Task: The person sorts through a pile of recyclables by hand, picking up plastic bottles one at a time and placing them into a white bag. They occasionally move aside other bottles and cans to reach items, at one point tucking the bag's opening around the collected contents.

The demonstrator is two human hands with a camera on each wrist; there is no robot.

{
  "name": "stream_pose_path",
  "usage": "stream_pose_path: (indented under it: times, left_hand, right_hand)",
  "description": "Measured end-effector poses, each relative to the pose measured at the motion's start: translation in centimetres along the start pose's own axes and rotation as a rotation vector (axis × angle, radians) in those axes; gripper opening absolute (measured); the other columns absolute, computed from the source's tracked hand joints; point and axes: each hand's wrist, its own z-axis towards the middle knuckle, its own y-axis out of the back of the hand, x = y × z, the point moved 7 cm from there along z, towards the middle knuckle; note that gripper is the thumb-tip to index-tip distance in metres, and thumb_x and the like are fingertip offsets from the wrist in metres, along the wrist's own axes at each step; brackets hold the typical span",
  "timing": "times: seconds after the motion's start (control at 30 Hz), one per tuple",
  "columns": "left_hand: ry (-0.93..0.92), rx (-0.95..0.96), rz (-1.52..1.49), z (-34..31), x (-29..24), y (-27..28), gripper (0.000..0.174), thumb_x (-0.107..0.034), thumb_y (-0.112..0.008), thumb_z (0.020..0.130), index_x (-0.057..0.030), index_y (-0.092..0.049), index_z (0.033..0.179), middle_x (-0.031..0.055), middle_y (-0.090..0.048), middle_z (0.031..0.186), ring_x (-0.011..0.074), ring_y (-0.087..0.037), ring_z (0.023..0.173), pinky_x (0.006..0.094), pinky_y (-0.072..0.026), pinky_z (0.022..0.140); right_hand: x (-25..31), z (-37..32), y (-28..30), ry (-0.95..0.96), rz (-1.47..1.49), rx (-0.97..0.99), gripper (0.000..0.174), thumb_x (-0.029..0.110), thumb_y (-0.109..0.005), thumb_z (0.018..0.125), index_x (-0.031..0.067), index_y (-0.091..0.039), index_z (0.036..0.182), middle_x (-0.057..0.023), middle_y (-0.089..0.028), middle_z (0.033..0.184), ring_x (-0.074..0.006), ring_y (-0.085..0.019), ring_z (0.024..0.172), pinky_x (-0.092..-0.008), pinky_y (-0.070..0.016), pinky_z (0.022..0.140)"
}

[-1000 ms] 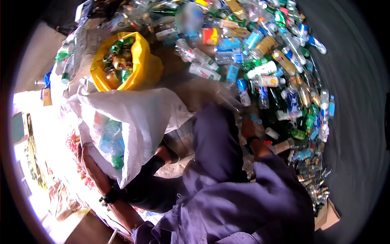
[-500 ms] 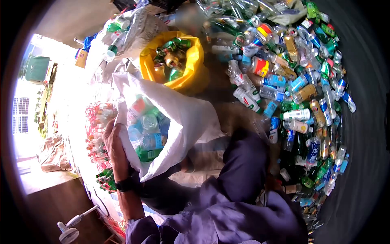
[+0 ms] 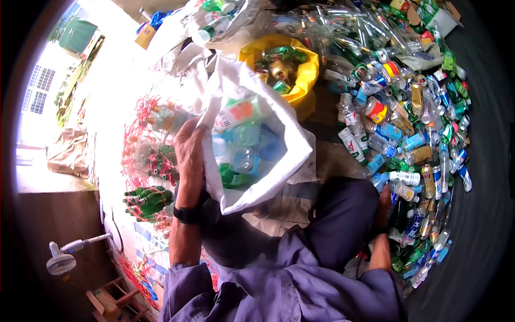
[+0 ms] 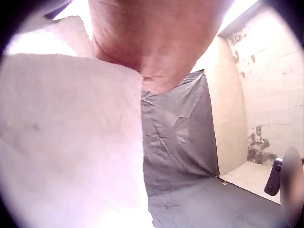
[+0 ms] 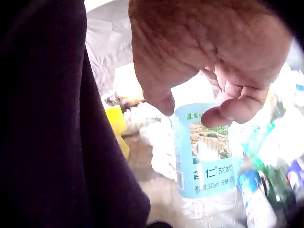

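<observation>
And here at the rim of the white sack (image 3: pixel 289 180), the left hand (image 3: pixel 190 153) has the edge gripped, the wrist wearing a dark band; just how each finger lies, I cannot tell, since the sack and the hand itself hide them. The mouth gapes wide, and inside sit clear, blue and green bottles (image 3: pixel 244 137). Over on the right, the right hand (image 5: pixel 209 52) pinches the top part of a blue-labelled bottle (image 5: pixel 205 154), thumb on one side, bent fingers on the other, and that bottle stands nearly upright in the grip, outside the sack, beside the raised knee (image 3: pixel 346 206) and at the near edge of the big spread of bottles and cans (image 3: pixel 418 155). Just beyond the sack, the yellow bag (image 3: pixel 308 70) shows green and gold cans (image 3: pixel 280 70) in its open mouth. Out left, green glass bottles (image 3: pixel 147 203) huddle together, near a white fan (image 3: pixel 61 263).
</observation>
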Motion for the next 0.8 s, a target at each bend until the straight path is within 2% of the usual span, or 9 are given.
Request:
stream_pose_path:
  times: [0.07, 0.17, 0.2, 0.3, 0.37, 0.5, 0.6, 0.63, 0.8]
  left_hand:
    - [-0.047, -0.021, -0.047, 0.2, 0.3, 0.7, 0.023, -0.01, -0.058, 0.091, 0.0041, -0.069, 0.106, 0.0023, -0.066, 0.085, 0.0089, -0.057, 0.073, 0.0236, -0.0455, 0.066]
    - [-0.008, -0.045, -0.172, -0.2, -0.3, 0.9, 0.024, -0.01, -0.059, 0.09, 0.0048, -0.069, 0.107, 0.0029, -0.066, 0.085, 0.0091, -0.057, 0.073, 0.0236, -0.0458, 0.066]
    - [-0.006, -0.009, -0.194, -0.1, 0.0, 1.1, 0.025, -0.008, -0.062, 0.091, 0.0021, -0.067, 0.113, 0.0015, -0.069, 0.09, 0.0071, -0.06, 0.073, 0.0201, -0.048, 0.068]
    - [-0.017, -0.027, -0.251, -0.4, -0.5, 1.0, 0.026, -0.01, -0.06, 0.09, 0.0058, -0.068, 0.109, 0.0036, -0.067, 0.087, 0.0095, -0.059, 0.074, 0.0238, -0.0468, 0.068]
    - [-0.012, -0.021, -0.256, -0.2, -0.1, 1.2, 0.026, -0.011, -0.061, 0.09, 0.006, -0.068, 0.11, 0.0039, -0.068, 0.088, 0.0095, -0.059, 0.075, 0.0237, -0.047, 0.068]
    - [-0.01, 0.018, -0.299, -0.2, -0.1, 0.9, 0.026, -0.01, -0.06, 0.091, 0.0057, -0.068, 0.111, 0.004, -0.068, 0.089, 0.0092, -0.059, 0.075, 0.0233, -0.0469, 0.068]
    - [-0.009, 0.051, -0.342, -0.1, 0.2, 0.7, 0.026, -0.01, -0.059, 0.092, 0.0053, -0.067, 0.112, 0.0043, -0.069, 0.09, 0.0091, -0.06, 0.075, 0.0233, -0.047, 0.068]
    - [-0.01, 0.049, -0.346, -0.1, 0.2, 0.7, 0.026, -0.01, -0.059, 0.092, 0.0053, -0.067, 0.112, 0.0043, -0.069, 0.09, 0.0091, -0.06, 0.075, 0.0233, -0.047, 0.068]
    - [-0.001, 0.018, -0.379, 0.0, 0.1, 1.2, 0.022, -0.003, -0.061, 0.09, 0.0026, -0.066, 0.111, 0.0046, -0.07, 0.089, 0.0079, -0.061, 0.069, 0.0209, -0.0487, 0.062]
  right_hand:
    - [4.8, 6.0, 2.4, -0.182, -0.089, 0.144, 0.05, 0.032, -0.076, 0.082, 0.0005, -0.058, 0.116, -0.0206, -0.068, 0.107, -0.0421, -0.066, 0.092, -0.0448, -0.0521, 0.079]
    - [14.1, 11.3, 7.4, 0.039, 0.389, 0.019, 0.027, 0.015, -0.07, 0.091, -0.0006, -0.057, 0.11, -0.0056, -0.062, 0.091, -0.0134, -0.056, 0.078, -0.0286, -0.0477, 0.07]
    - [17.1, 12.7, 9.2, 0.071, 0.483, -0.028, 0.026, 0.016, -0.068, 0.093, 0.0002, -0.056, 0.11, -0.0027, -0.06, 0.089, -0.012, -0.053, 0.077, -0.028, -0.0455, 0.069]
    - [28.1, 14.2, 14.2, 0.145, 0.594, -0.011, 0.04, 0.016, -0.066, 0.096, -0.0045, -0.054, 0.128, -0.01, -0.065, 0.116, -0.0161, -0.062, 0.097, -0.0305, -0.0501, 0.084]
    - [32.8, 14.2, 15.3, 0.209, 0.594, 0.015, 0.058, 0.02, -0.066, 0.094, -0.0014, -0.046, 0.145, -0.0079, -0.063, 0.125, -0.0108, -0.059, 0.09, -0.0239, -0.0472, 0.074]
    - [41.9, 11.2, 14.1, 0.501, 0.67, 0.217, 0.061, 0.013, -0.067, 0.09, -0.0076, -0.045, 0.143, -0.0195, -0.05, 0.144, -0.0261, -0.055, 0.127, -0.0367, -0.0418, 0.107]
    - [47.1, 9.6, 11.9, 0.692, 0.508, 0.233, 0.057, 0.009, -0.072, 0.08, -0.0048, -0.053, 0.132, -0.0149, -0.067, 0.112, -0.0198, -0.068, 0.094, -0.0351, -0.054, 0.082]
    - [48.0, 9.1, 10.2, 0.799, 0.524, 0.219, 0.062, 0.008, -0.078, 0.074, -0.0031, -0.053, 0.129, -0.0161, -0.064, 0.111, -0.0176, -0.065, 0.073, -0.0311, -0.0534, 0.057]
    - [47.1, 8.7, 0.7, 0.86, 0.123, 0.492, 0.06, 0.023, -0.075, 0.076, -0.0027, -0.052, 0.125, -0.0232, -0.065, 0.1, -0.0416, -0.066, 0.083, -0.0481, -0.0534, 0.074]
